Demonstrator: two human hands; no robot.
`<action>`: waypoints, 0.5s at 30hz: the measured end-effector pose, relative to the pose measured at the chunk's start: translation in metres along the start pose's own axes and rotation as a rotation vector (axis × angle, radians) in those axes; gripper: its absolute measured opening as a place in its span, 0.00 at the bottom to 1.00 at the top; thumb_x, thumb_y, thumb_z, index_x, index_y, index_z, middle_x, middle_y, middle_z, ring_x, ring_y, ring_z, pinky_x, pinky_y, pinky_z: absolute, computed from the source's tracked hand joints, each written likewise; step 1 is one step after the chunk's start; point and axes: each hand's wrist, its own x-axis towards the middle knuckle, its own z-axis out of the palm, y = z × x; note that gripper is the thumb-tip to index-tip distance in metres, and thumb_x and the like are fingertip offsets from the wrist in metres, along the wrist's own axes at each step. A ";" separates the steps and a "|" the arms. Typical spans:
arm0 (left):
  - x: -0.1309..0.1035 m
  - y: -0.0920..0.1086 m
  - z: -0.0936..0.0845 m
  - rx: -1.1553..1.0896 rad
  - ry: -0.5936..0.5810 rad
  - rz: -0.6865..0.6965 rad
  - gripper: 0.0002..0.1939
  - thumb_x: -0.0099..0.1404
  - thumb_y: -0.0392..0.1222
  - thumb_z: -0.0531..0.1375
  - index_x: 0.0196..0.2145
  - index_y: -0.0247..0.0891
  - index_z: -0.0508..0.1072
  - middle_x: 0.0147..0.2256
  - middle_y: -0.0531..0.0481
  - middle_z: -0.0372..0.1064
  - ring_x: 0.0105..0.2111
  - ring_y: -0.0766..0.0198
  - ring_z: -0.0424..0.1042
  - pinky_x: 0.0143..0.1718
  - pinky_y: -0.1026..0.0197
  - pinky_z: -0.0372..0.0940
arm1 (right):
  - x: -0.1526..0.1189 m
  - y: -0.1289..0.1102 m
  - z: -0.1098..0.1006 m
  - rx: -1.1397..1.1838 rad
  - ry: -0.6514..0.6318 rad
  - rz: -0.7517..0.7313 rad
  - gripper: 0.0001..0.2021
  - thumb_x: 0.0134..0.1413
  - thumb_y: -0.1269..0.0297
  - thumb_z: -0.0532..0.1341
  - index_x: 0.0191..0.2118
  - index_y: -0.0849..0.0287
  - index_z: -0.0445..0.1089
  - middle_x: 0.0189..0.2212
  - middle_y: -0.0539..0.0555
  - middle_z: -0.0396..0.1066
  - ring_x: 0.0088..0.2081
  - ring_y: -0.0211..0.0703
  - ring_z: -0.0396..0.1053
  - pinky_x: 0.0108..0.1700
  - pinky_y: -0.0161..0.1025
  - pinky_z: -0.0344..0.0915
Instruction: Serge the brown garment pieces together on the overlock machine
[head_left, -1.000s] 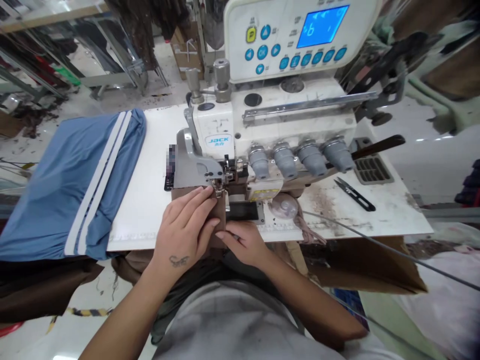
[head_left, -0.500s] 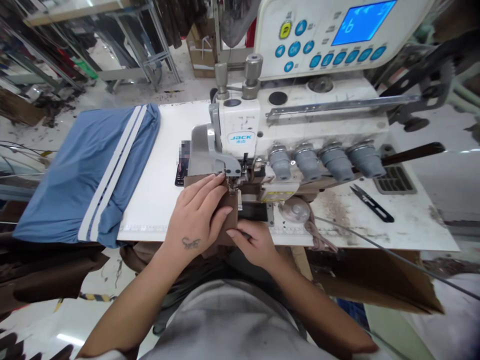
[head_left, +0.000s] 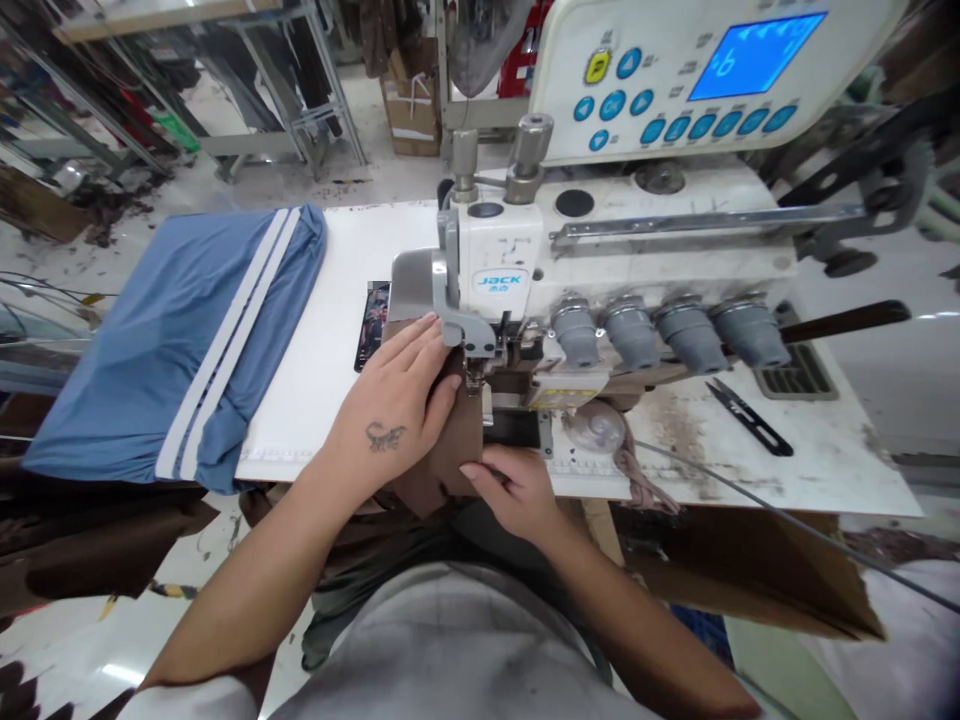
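A piece of brown fabric (head_left: 459,440) lies under the presser foot area of a white overlock sewing machine (head_left: 501,245) and hangs over the table's front edge. My left hand (head_left: 397,400) rests flat on it, fingers stretched out toward the grey guard, left of the needle area. Lower down, my right hand (head_left: 517,488) pinches the fabric's right edge between thumb and fingers; those fingers are partly hidden beneath the cloth. The needle and the seam cannot be made out clearly.
A blue fabric cover with white stripes (head_left: 187,340) sits on the table's left end. A phone (head_left: 371,335) lies behind my left hand. Thread snips (head_left: 750,418) and lint are at right. A thin grey cord (head_left: 720,482) crosses the front right. The control panel (head_left: 675,130) is above.
My left hand has slid slightly forward, and more brown fabric shows between the hands. My right hand keeps its pinch on the edge. The view has shifted a little.
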 end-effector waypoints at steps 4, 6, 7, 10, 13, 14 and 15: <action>0.010 -0.007 -0.002 0.005 -0.019 0.034 0.14 0.78 0.36 0.52 0.55 0.32 0.73 0.61 0.36 0.70 0.70 0.45 0.60 0.68 0.41 0.62 | 0.000 0.000 0.000 -0.019 0.005 -0.010 0.23 0.74 0.58 0.58 0.24 0.56 0.62 0.18 0.44 0.56 0.21 0.33 0.53 0.25 0.34 0.52; 0.014 -0.011 -0.002 0.018 -0.033 0.042 0.14 0.79 0.37 0.51 0.52 0.34 0.75 0.61 0.37 0.71 0.70 0.45 0.60 0.68 0.41 0.61 | -0.001 -0.001 0.000 -0.025 0.015 -0.021 0.23 0.74 0.58 0.58 0.24 0.56 0.61 0.18 0.43 0.56 0.20 0.33 0.53 0.25 0.34 0.51; 0.016 -0.013 -0.001 0.026 -0.042 0.030 0.15 0.79 0.38 0.50 0.51 0.34 0.76 0.61 0.37 0.71 0.70 0.45 0.60 0.69 0.41 0.61 | -0.001 -0.001 -0.001 -0.029 0.021 -0.026 0.23 0.74 0.58 0.58 0.24 0.56 0.62 0.18 0.43 0.56 0.20 0.33 0.53 0.25 0.34 0.51; 0.021 -0.020 0.000 0.054 -0.068 -0.034 0.17 0.79 0.39 0.49 0.50 0.35 0.77 0.62 0.38 0.71 0.70 0.45 0.61 0.70 0.39 0.57 | -0.002 -0.001 0.000 -0.045 0.035 -0.037 0.22 0.74 0.58 0.58 0.24 0.56 0.62 0.18 0.44 0.56 0.20 0.34 0.54 0.25 0.34 0.51; 0.028 -0.029 0.001 0.065 -0.079 -0.052 0.18 0.79 0.40 0.49 0.52 0.36 0.78 0.64 0.39 0.69 0.71 0.45 0.60 0.73 0.39 0.53 | -0.002 -0.001 0.000 -0.070 0.024 -0.053 0.24 0.75 0.57 0.57 0.24 0.56 0.61 0.17 0.44 0.57 0.20 0.34 0.55 0.26 0.34 0.51; 0.031 -0.032 0.002 0.066 -0.079 -0.051 0.18 0.79 0.40 0.49 0.53 0.36 0.77 0.65 0.40 0.68 0.71 0.45 0.59 0.73 0.39 0.52 | -0.003 0.000 0.000 -0.080 0.015 -0.057 0.24 0.76 0.57 0.57 0.24 0.56 0.60 0.17 0.44 0.57 0.20 0.34 0.56 0.26 0.34 0.52; 0.034 -0.035 0.003 0.066 -0.079 -0.053 0.19 0.79 0.41 0.50 0.56 0.37 0.77 0.67 0.40 0.66 0.72 0.45 0.58 0.74 0.39 0.51 | -0.003 0.000 0.000 -0.090 0.007 -0.058 0.25 0.76 0.56 0.56 0.23 0.56 0.60 0.17 0.44 0.58 0.20 0.34 0.57 0.26 0.34 0.52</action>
